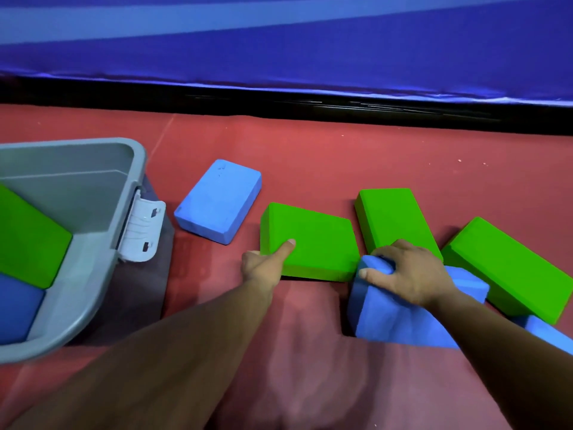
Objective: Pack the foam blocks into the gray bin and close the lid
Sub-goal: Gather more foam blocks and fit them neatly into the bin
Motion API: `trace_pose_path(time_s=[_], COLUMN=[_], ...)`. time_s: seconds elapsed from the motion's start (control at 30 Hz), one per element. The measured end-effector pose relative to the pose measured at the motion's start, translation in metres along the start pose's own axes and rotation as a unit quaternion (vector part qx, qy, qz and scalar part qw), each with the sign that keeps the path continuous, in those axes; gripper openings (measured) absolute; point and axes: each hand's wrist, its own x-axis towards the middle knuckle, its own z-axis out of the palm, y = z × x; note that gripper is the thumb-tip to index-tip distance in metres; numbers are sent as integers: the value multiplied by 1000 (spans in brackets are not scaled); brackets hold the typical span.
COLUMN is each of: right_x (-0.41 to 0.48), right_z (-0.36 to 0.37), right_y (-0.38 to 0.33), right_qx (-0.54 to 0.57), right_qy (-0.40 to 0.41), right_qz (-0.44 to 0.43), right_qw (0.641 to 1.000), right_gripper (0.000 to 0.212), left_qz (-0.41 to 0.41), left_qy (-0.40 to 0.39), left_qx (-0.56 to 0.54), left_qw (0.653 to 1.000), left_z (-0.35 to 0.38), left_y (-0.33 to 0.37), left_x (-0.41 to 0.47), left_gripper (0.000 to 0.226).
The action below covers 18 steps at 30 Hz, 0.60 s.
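The gray bin (93, 243) stands at the left with a green block (28, 240) and a blue block (15, 308) inside. On the red floor lie a blue block (218, 201) and three green blocks (313, 240), (393, 218), (511, 268). My left hand (266, 262) grips the near left corner of the nearest green block, thumb on top. My right hand (406, 274) is clamped over the top of a blue block (400, 318) that stands tilted. Another blue block (545, 333) peeks out behind my right forearm.
A white latch (142, 234) hangs on the bin's right side. A dark mat (145, 293) lies under the bin. A black strip and a blue padded wall (279, 51) run along the back of the floor.
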Motion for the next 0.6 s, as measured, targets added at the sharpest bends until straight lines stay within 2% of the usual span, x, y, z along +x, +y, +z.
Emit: trace_pose_path(time_s=[0.07,0.2,0.27,0.33,0.4,0.43,0.5,0.6], right_x=[-1,-1,0,4,13,19,33,49], right_z=[-12,-42,-68,-99,-128,-141,-165,-204], right_y=[-2,-8,-16,-28,-44,-52,-72,-120], right_qx=[49,140,208,260,288,301,321,340], right_qy=[20,50,83,110,130,134,142,136], right_qz=[32,46,41,32,23,8,-22,-77], right_qw=[998,988,974,959,948,944,936,927], right_gripper=[85,88,74,53,21,17,33,21], left_qz=[44,176,198,213,242,259,292,321], left_qy=[6,28,41,38,32,32,34,42], left_qx=[12,70,85,98,114,123,118,69], left_qw=[999,982,976,971,963,957,948,944], left_z=[-9,-47,-68,-88,-108,-118,-140,-179], left_y=[9,48,66,89,111,123,147,185], left_x=[-2,-39,-57,-75,-86,-91,-97,-106], left_gripper=[107,80,73,82,99,103,103,93])
